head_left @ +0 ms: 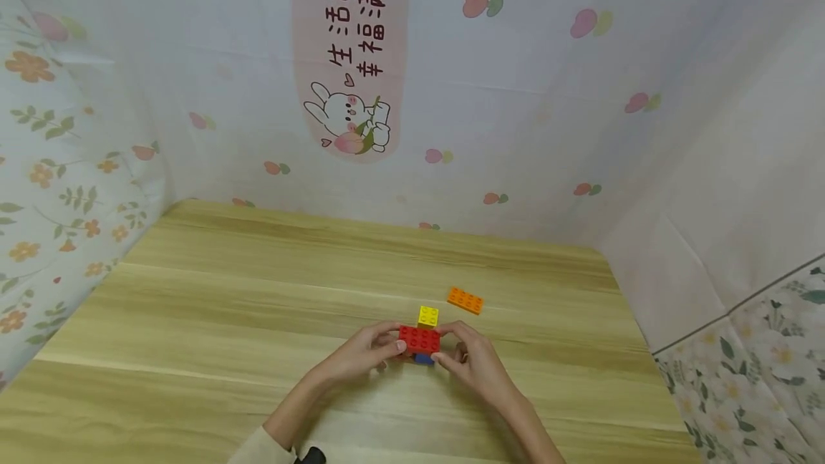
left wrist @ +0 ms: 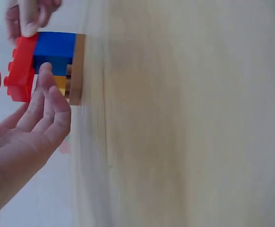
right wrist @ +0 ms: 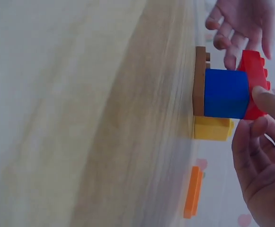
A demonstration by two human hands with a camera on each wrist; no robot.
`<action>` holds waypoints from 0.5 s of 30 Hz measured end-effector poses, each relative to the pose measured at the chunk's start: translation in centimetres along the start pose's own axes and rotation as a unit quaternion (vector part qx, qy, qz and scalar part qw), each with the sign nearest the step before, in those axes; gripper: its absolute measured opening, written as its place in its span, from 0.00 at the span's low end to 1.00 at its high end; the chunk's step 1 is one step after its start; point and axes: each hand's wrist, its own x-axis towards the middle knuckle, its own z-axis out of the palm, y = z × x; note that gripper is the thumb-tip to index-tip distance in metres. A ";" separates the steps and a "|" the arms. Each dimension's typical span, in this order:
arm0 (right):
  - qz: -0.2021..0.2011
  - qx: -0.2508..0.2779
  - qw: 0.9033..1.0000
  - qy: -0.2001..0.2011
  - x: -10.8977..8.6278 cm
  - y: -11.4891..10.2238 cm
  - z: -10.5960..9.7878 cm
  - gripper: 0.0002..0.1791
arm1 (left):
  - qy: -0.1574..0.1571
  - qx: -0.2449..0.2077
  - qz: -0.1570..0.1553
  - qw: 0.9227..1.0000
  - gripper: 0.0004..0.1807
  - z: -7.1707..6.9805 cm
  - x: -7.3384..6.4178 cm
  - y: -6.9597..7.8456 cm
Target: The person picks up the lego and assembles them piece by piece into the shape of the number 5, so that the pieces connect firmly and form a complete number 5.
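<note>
A red toy building brick [head_left: 419, 339] lies across the top of a blue brick [right wrist: 226, 93]. The blue brick stands on one end of a flat brown brick [right wrist: 199, 85], whose other end shows bare studs. My right hand [head_left: 475, 360] pinches the red brick between thumb and finger at its right end. Around the red brick's left end is my left hand [left wrist: 31, 132], fingers relaxed near its underside and thumb apart from it in the wrist views. Just behind the stack stands a yellow brick [head_left: 428, 316]; whether it touches the stack cannot be seen.
A flat orange brick [head_left: 465, 300] lies on the wooden table [head_left: 258, 271], behind and right of the stack. Patterned cloth [head_left: 541, 127] hangs behind the table and along both sides. A small black object [head_left: 314, 455] shows at my left sleeve.
</note>
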 end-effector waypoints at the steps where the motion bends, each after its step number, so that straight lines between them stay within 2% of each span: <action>1: 0.004 0.002 1.000 0.000 0.1 0.0 0.0 0.17 | -0.004 -0.023 -0.007 1.000 0.27 0.0 0.0 -0.2; 5: 0.025 0.014 1.000 -0.005 0.2 0.0 0.0 0.18 | -0.010 -0.094 -0.018 0.995 0.26 0.0 -0.2 -0.7; 8: 0.035 0.012 0.999 -0.011 0.2 0.1 0.1 0.19 | -0.010 -0.120 -0.016 0.993 0.26 0.1 -0.2 -0.9; 12: 0.039 -0.021 0.999 -0.031 0.1 0.2 -0.1 0.23 | -0.004 -0.123 -0.012 0.992 0.25 0.0 -0.1 -0.8; 15: 0.043 -0.045 0.997 -0.038 0.0 0.2 -1.1 0.24 | 0.005 -0.113 -0.012 0.993 0.25 0.0 0.0 -0.5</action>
